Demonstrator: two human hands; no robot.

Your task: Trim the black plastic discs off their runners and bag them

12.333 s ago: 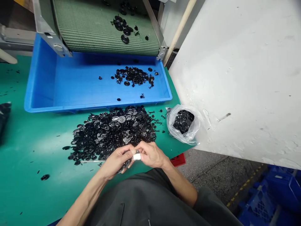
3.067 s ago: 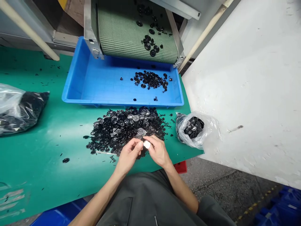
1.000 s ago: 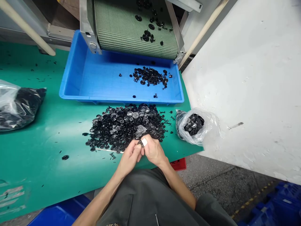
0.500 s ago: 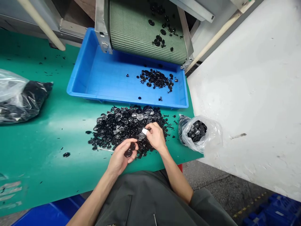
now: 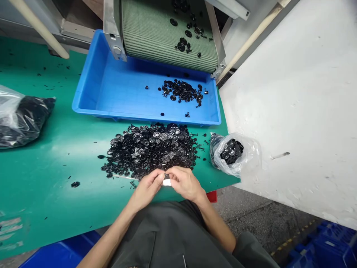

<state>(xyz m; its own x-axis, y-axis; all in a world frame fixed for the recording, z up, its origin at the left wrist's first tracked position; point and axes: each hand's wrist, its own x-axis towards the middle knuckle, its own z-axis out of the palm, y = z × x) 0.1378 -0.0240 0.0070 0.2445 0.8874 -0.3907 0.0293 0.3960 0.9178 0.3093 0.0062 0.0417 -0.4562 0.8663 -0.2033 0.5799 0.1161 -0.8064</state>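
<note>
My left hand point(image 5: 149, 187) is closed, its thumb and fingertips meeting those of my right hand point(image 5: 187, 183) just in front of my body. Between the fingertips a small black plastic part point(image 5: 166, 176) is pinched, mostly covered by my fingers. Something white point(image 5: 166, 182), perhaps a finger wrap, shows at the tip of my right thumb. The black round pieces seen earlier in my left palm are hidden now. Right behind my hands spreads a pile of black plastic discs and small pronged bits point(image 5: 150, 149) on the green table mat point(image 5: 92, 201).
Behind the pile stands a blue tray point(image 5: 117, 113) with black parts in it, under a green conveyor belt point(image 5: 156, 37) carrying more. An unsealed plastic bag of black discs point(image 5: 232, 152) is at right, beside a white board point(image 5: 292, 104). A filled bag point(image 5: 25, 119) lies at left.
My right hand has drawn back from the pile toward me and met my left hand. Both sets of fingertips now close on a small black part. The view has shifted slightly.
</note>
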